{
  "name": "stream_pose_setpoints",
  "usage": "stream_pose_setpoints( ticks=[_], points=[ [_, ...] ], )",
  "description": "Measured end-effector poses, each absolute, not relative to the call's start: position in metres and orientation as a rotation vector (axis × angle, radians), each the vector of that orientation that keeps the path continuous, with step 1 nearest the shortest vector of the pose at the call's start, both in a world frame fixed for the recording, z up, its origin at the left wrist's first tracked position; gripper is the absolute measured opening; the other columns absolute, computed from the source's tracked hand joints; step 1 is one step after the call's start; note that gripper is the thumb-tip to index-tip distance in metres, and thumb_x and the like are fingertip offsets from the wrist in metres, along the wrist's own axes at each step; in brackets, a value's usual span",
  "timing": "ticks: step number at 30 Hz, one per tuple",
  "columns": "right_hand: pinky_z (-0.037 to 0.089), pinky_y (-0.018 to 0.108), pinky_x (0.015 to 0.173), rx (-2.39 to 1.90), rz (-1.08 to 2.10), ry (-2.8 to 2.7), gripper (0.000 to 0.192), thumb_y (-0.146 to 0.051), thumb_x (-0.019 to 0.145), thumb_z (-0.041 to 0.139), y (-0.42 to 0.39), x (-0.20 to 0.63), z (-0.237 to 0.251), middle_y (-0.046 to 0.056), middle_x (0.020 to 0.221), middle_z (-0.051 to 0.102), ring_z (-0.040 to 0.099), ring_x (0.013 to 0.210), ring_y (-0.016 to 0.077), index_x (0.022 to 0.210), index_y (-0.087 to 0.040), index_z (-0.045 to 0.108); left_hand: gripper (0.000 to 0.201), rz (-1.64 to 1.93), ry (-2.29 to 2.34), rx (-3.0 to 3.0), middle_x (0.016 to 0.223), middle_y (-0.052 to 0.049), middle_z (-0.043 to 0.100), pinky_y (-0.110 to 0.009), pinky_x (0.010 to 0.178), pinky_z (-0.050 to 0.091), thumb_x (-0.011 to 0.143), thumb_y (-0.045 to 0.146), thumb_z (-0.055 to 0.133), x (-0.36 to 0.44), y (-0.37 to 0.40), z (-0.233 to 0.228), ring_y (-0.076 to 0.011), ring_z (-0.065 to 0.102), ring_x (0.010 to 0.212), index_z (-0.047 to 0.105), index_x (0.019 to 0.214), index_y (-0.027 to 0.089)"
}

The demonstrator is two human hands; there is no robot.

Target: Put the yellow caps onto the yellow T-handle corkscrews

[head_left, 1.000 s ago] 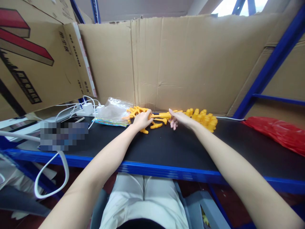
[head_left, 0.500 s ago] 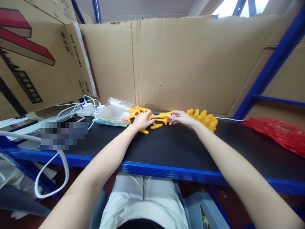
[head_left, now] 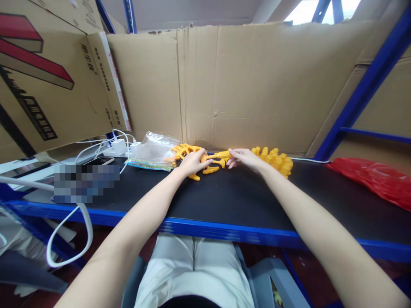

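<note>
Far edge of black shelf top [head_left: 224, 201], both arms stretched forward

Left hand [head_left: 192, 162]: fingers curled over the orange plastic pieces [head_left: 183, 150] at the far centre-left, closed on one of them. Loose curved orange bits [head_left: 210, 170] lie on the surface just beside it, near side

Right hand [head_left: 244, 157]: fingertips pinched on the right end of a long orange rod-like part [head_left: 221, 155] that spans between the two hands; palm mostly down, other fingers loosely bent

Yellow pieces [head_left: 278, 160]: heaped just right of the right hand, against the cardboard wall [head_left: 244, 85], untouched

Clear plastic bag [head_left: 154, 149] left of the orange cluster, lying slack; whether anything is in it cannot be told

Judged progress: early to middle. One part in hand, most orange and all yellow pieces still loose in heaps, nothing visibly finished or set aside

Also: white chargers and cables [head_left: 118, 145] far left, red bag [head_left: 379, 182] far right
</note>
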State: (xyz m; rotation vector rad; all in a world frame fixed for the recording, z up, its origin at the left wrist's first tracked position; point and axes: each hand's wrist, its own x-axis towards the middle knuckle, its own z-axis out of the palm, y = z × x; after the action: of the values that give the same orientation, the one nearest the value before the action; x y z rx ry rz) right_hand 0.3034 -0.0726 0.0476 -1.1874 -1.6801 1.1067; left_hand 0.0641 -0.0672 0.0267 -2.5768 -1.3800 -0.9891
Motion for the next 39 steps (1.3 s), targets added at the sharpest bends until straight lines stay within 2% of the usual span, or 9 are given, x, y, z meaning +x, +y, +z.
stream_pose_setpoints(
  ticks=[4, 7, 12, 20, 24, 27, 34, 36, 39],
  points=[
    [0.052, 0.025, 0.058, -1.158, 1.170, -1.697, 0.041, -0.037, 0.086, 0.058, -0.0771, 0.3067, 0.0522, 0.005, 0.074, 0.071, 0.066, 0.059, 0.0136, 0.120, -0.016, 0.050, 0.043, -0.986, -1.344, -2.591, 0.083, -0.005, 0.066, -0.031, 0.071, 0.046, 0.083, 0.053, 0.049, 0.0628, -0.0654, 0.0256, -0.0204, 0.061, 0.075, 0.054, 0.108, 0.019],
    [0.053, 0.026, 0.061, -1.108, 1.201, -1.736, 0.053, -0.027, 0.080, 0.066, -0.0786, 0.3099, 0.0532, 0.005, 0.079, 0.072, 0.067, 0.063, 0.0139, 0.127, -0.016, 0.044, 0.042, -0.969, -1.342, -2.600, 0.087, -0.005, 0.066, -0.031, 0.073, 0.046, 0.081, 0.049, 0.052, 0.0619, -0.0641, 0.0253, -0.0204, 0.061, 0.077, 0.053, 0.110, 0.019],
    [0.054, 0.028, 0.062, -1.070, 1.186, -1.761, 0.045, -0.033, 0.079, 0.067, -0.0779, 0.3120, 0.0513, 0.007, 0.074, 0.071, 0.066, 0.061, 0.0150, 0.117, -0.013, 0.052, 0.043, -0.978, -1.333, -2.593, 0.085, -0.005, 0.065, -0.032, 0.072, 0.046, 0.081, 0.052, 0.052, 0.0614, -0.0643, 0.0258, -0.0210, 0.061, 0.076, 0.054, 0.108, 0.019],
    [0.052, 0.026, 0.058, -1.208, 1.163, -1.735, 0.038, -0.051, 0.084, 0.054, -0.0812, 0.3068, 0.0543, 0.007, 0.066, 0.069, 0.065, 0.055, 0.0137, 0.078, -0.015, 0.062, 0.047, -0.940, -1.333, -2.603, 0.084, -0.005, 0.064, -0.032, 0.071, 0.046, 0.080, 0.059, 0.049, 0.0636, -0.0664, 0.0262, -0.0220, 0.061, 0.078, 0.054, 0.107, 0.020],
    [0.053, 0.026, 0.061, -1.150, 1.199, -1.728, 0.032, -0.042, 0.080, 0.064, -0.0821, 0.3070, 0.0550, 0.006, 0.073, 0.071, 0.066, 0.058, 0.0139, 0.097, -0.015, 0.058, 0.047, -0.935, -1.346, -2.614, 0.088, -0.007, 0.065, -0.033, 0.073, 0.046, 0.081, 0.057, 0.050, 0.0634, -0.0668, 0.0264, -0.0232, 0.062, 0.081, 0.053, 0.108, 0.019],
    [0.054, 0.027, 0.063, -1.093, 1.216, -1.738, 0.047, -0.034, 0.074, 0.072, -0.0816, 0.3082, 0.0543, 0.003, 0.072, 0.071, 0.067, 0.060, 0.0145, 0.112, -0.017, 0.049, 0.047, -0.959, -1.350, -2.606, 0.091, -0.007, 0.066, -0.034, 0.076, 0.047, 0.081, 0.056, 0.050, 0.0633, -0.0677, 0.0269, -0.0236, 0.062, 0.084, 0.053, 0.109, 0.019],
    [0.050, 0.026, 0.050, -1.196, 1.135, -1.804, 0.045, -0.058, 0.082, 0.053, -0.0778, 0.3055, 0.0511, 0.005, 0.052, 0.063, 0.060, 0.044, 0.0145, 0.087, -0.013, 0.058, 0.046, -0.975, -1.361, -2.584, 0.086, -0.006, 0.065, -0.034, 0.076, 0.047, 0.080, 0.056, 0.052, 0.0640, -0.0691, 0.0277, -0.0234, 0.062, 0.082, 0.053, 0.108, 0.019],
    [0.049, 0.026, 0.048, -1.239, 1.128, -1.805, 0.049, -0.060, 0.082, 0.051, -0.0767, 0.3054, 0.0499, 0.005, 0.054, 0.064, 0.059, 0.044, 0.0137, 0.088, -0.012, 0.059, 0.046, -0.987, -1.365, -2.580, 0.087, -0.006, 0.066, -0.034, 0.077, 0.047, 0.080, 0.055, 0.052, 0.0637, -0.0680, 0.0273, -0.0231, 0.063, 0.082, 0.054, 0.108, 0.019],
    [0.050, 0.024, 0.052, -1.203, 1.141, -1.782, 0.050, -0.051, 0.074, 0.067, -0.0762, 0.3072, 0.0491, 0.005, 0.075, 0.070, 0.063, 0.052, 0.0123, 0.106, -0.015, 0.055, 0.045, -0.973, -1.394, -2.579, 0.089, -0.006, 0.066, -0.034, 0.078, 0.047, 0.080, 0.054, 0.053, 0.0633, -0.0668, 0.0270, -0.0228, 0.062, 0.085, 0.054, 0.108, 0.020]
  ],
)
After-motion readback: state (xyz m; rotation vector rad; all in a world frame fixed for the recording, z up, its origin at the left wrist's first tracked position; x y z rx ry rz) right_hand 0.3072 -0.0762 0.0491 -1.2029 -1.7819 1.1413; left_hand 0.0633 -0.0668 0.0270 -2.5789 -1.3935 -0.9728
